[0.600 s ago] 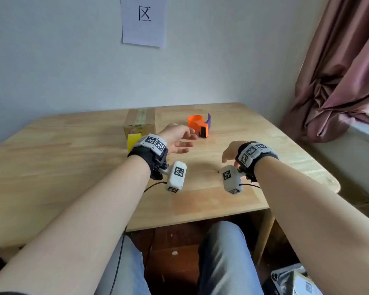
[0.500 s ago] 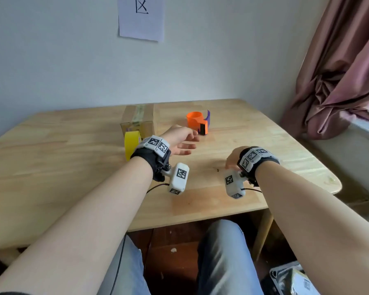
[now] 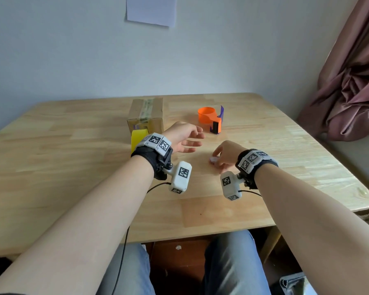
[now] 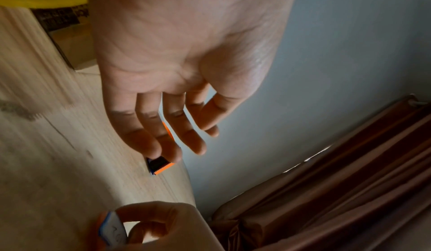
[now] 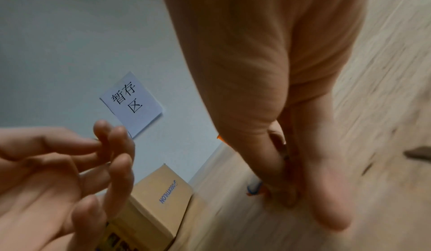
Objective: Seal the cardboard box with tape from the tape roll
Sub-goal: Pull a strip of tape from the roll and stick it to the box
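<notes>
On the far left sits the cardboard box with the yellow tape roll leaning against it. Left hand hovers empty, fingers loose; right hand pinches a small white-and-blue object. Taping hasn't started, I'd say; next move is grabbing that roll.

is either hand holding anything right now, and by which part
The right hand pinches a small white, blue-edged object by its edges, low over the table; what it is cannot be told. The left hand is open and holds nothing.
</notes>
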Demonstrator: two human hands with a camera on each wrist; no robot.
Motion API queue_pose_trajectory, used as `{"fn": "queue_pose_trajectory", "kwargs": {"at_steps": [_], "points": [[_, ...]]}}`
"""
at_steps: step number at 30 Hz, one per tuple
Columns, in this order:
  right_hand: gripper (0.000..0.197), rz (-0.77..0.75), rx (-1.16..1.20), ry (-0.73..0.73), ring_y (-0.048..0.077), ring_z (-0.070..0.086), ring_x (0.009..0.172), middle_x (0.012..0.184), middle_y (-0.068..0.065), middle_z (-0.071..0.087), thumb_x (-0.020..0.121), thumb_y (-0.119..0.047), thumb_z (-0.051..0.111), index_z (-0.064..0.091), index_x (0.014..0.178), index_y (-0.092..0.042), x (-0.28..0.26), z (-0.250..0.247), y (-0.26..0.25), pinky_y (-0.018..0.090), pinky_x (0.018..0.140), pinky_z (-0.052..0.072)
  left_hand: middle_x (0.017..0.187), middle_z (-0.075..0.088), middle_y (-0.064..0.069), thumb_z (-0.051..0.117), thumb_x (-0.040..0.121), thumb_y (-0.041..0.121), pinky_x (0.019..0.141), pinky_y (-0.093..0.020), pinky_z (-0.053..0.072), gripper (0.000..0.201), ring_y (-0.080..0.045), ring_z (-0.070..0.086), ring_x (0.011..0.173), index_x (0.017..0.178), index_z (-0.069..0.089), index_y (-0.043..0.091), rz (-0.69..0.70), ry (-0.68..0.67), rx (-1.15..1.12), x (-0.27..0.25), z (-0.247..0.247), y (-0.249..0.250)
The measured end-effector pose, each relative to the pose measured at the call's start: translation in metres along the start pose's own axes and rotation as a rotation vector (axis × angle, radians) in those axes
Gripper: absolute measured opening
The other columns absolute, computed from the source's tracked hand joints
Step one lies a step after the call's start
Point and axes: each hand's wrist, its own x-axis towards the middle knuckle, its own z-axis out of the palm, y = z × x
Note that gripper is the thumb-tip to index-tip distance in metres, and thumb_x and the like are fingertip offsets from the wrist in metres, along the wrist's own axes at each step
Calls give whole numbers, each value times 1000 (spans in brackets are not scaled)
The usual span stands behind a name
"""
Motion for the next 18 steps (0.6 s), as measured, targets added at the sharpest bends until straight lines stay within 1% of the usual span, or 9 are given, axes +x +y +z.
{"fn": "queue_pose_trajectory", "kwargs": {"at_steps": [2,3,5,7,9,11,13,16,18], "points": [[29,-3,70,25,16,71,53,71,10,76,82,-12,83,75,109,-8,7,2,-3,35,70,65,91,76,-3,47,91,2,71,-35,56,22,-26,73,82,95,65,15,1,3,-16,2,-6,0],[23,-17,104,43,18,71,52,68,10,76,83,-18,84,76,101,-7,9,3,-5,37,71,65,91,76,-3,47,91,2,70,-35,56,23,-26,72,82,95,65,14,1,-1,-19,2,-9,1],[26,-47,133,72,22,73,60,77,11,77,90,-29,77,78,94,-3,15,4,-11,38,72,65,91,75,-5,47,91,1,68,-35,57,23,-27,71,83,96,65,13,8,-11,-14,3,-13,3],[30,-68,164,43,26,76,67,88,15,78,98,-33,66,75,101,-4,19,4,-23,39,73,66,91,73,-9,46,92,-2,68,-36,59,22,-29,69,83,97,64,9,30,-23,-23,3,-19,9],[32,-103,348,-2,27,77,66,93,16,77,103,-31,57,67,110,-1,22,0,-38,40,64,65,89,71,-12,45,93,-5,64,-35,60,21,-30,68,79,97,63,5,58,-24,-65,2,-28,18],[32,-171,573,-30,27,71,58,94,15,75,107,-28,50,62,112,2,22,-7,-55,37,53,60,87,69,-12,47,95,-5,60,-31,60,19,-25,67,71,97,63,5,99,-6,-103,0,-40,27],[27,-254,755,-13,23,59,51,87,15,67,109,-25,45,59,104,-3,22,-14,-74,34,48,53,84,66,-10,54,95,-3,54,-26,57,13,-19,64,62,98,64,5,161,46,-86,-3,-55,36],[26,-367,962,-30,18,45,50,81,13,54,109,-18,40,56,93,-4,20,-25,-103,27,45,39,81,59,-5,66,94,8,43,-18,46,7,-9,52,50,101,66,7,234,210,-7,-5,-79,43],[22,-435,1020,-80,16,36,53,80,11,50,108,-13,38,54,95,-3,17,-29,-121,24,44,28,84,57,-3,70,94,17,40,-17,40,9,-6,46,49,100,67,12,250,270,15,-6,-93,43]]}}
